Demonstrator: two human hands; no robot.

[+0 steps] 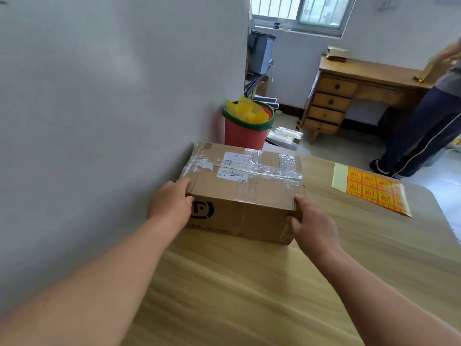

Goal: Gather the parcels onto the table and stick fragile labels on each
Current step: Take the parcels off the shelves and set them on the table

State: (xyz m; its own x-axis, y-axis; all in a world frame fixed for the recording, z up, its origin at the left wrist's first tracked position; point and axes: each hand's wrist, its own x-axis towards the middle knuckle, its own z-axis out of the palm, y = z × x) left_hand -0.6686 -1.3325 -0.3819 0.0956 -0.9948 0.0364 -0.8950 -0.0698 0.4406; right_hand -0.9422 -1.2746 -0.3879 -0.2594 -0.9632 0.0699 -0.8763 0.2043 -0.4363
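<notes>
Both of your hands clamp one rectangular cardboard parcel (244,186): your left hand (171,201) curls round its left end and your right hand (314,227) grips the near right corner, thumb on the front face. It sits flat on the wood-grain table (249,283), its left end against the grey wall (99,108) and its long axis running left to right. Glossy clear tape and white shipping slips cross its top. A sheet of orange labels (374,189) lies on the table, well to the right. Beyond, a red bin (243,136) holds yellow sheets (249,111).
</notes>
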